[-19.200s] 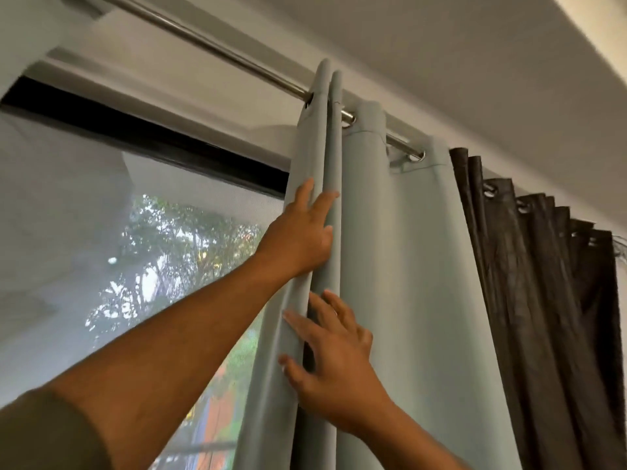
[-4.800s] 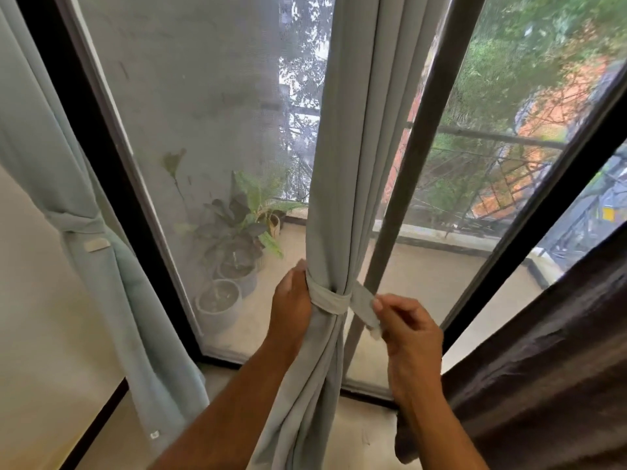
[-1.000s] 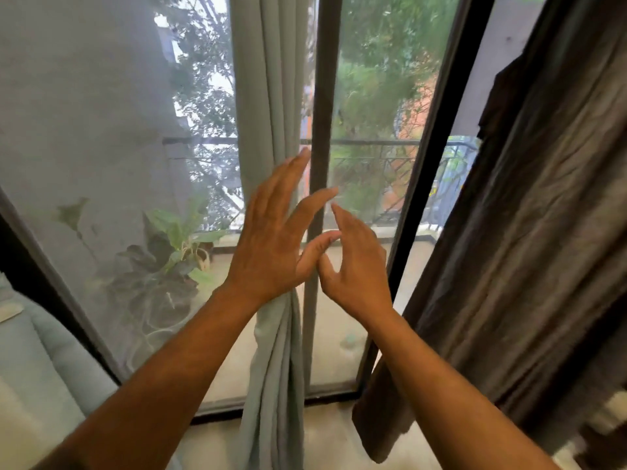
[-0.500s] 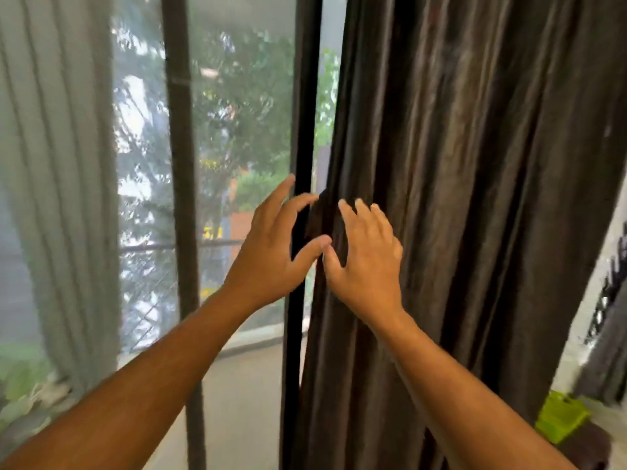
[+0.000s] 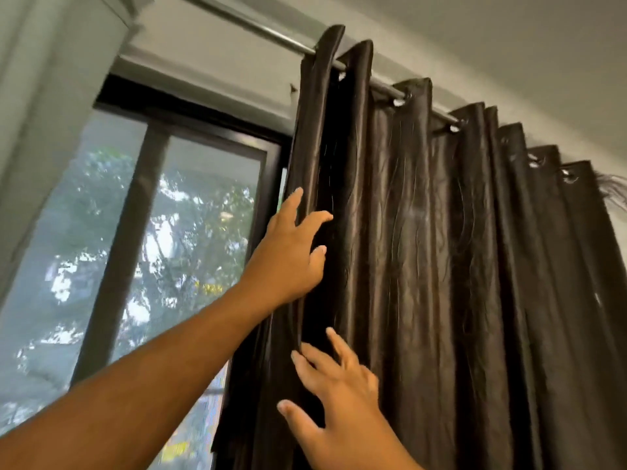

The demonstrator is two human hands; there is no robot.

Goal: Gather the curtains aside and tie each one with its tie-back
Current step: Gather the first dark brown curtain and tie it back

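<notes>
A dark brown eyelet curtain (image 5: 441, 249) hangs in folds from a metal rod (image 5: 271, 30) on the right of the window. My left hand (image 5: 288, 259) is raised high and lies flat against the curtain's leading left edge, fingers spread. Lower down, my right hand (image 5: 336, 391) rests on the same front folds with fingers apart, its fingertips at a fold. Neither hand is closed around the cloth. A pale grey-green curtain (image 5: 40, 106) fills the upper left. No tie-back shows in this view.
The dark-framed window (image 5: 135, 205) with trees outside lies to the left of the brown curtain. The white ceiling (image 5: 492, 39) runs above the rod. A feathery dark object (image 5: 614, 186) sticks out at the far right edge.
The view has tilted up from the curtain's middle to the rod. My left hand has risen along the brown curtain's edge; my right hand now sits below it instead of beside it.
</notes>
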